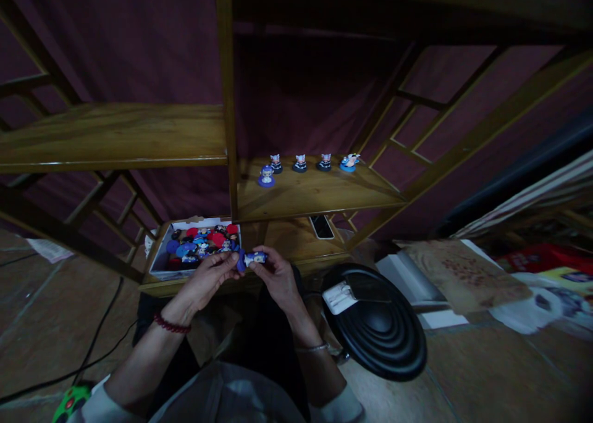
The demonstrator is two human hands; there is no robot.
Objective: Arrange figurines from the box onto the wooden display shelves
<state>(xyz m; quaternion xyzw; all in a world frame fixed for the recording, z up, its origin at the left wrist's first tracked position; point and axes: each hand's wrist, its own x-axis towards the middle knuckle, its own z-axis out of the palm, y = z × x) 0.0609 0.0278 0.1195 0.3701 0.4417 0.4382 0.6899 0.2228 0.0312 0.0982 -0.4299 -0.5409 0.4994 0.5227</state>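
Between my two hands is a small purple-and-white figurine [254,258], lying on its side with its purple base to the left. My left hand [214,278] pinches the base, while the fingers of my right hand [278,278] close on the other end. Just beyond my left hand, a white box [160,263] holds many mixed figurines in red, blue and black. On the shelf [296,201] above stand several figurines: a purple one [266,176] in front, a row of dark-based ones [300,163] behind it, and a light-blue one [349,162] at the right.
A phone [321,226] lies on the lower shelf [278,238]. To my right on the floor are a round black ridged object [380,330], a cardboard piece [463,281] and plastic bags [532,305]. A black cable [99,330] and a green object [70,404] lie at left.
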